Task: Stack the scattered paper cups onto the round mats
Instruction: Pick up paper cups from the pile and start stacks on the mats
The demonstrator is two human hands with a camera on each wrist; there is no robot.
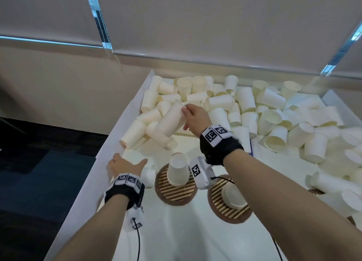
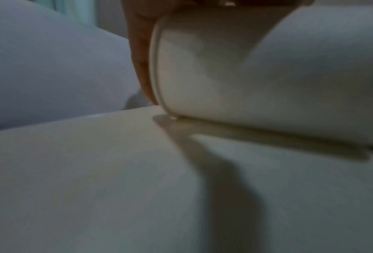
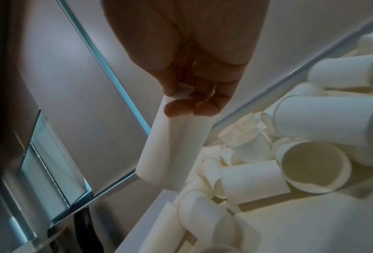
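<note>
Little of the job looks done: 2 round mats show in the head view, and each carries a short upside-down stack, one on the left mat (image 1: 176,190) and a lower one on the right mat (image 1: 228,206), with what may be the edge of a 3rd mat at the far right. The heap of loose paper cups (image 1: 254,112) covers most of the white table (image 1: 176,231), so nearly all of it is left.

The right hand (image 1: 195,117) pinches the rim of a lifted cup (image 1: 171,119) between thumb and fingertips, above the left part of the heap. The left hand (image 1: 125,165) reaches with spread fingers to a cup lying on its side (image 1: 148,175) just left of the left mat; the blurred wrist view suggests a finger lies along its rim, though a real grip I cannot tell.

The cups are thin matte cream paper, tapered, with rolled rims; the mats are dark-edged discs of slatted, bamboo-like strips
</note>
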